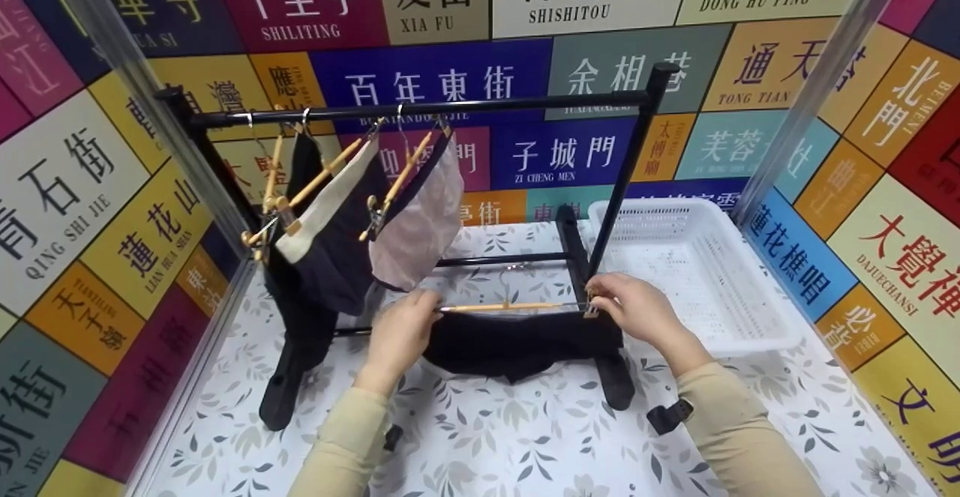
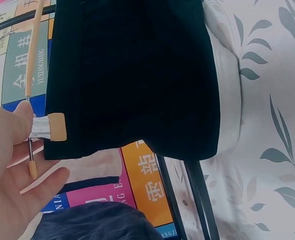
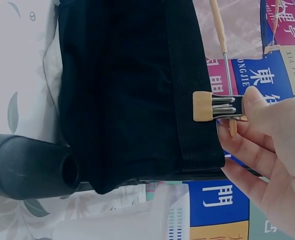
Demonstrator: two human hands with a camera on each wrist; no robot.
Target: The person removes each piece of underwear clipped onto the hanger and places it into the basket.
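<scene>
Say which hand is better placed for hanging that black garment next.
Probably the right hand: it's nearer the bare right end of the rail, while the left hand is nearer the pink garment.

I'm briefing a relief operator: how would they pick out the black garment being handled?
Start at the black rack. Below its top rail, between the left hand and right hand, is the black garment, clipped to a wooden-barred clip hanger. Unlike the garments hung from that rail, this one is off it, with a hand at each end.
</scene>
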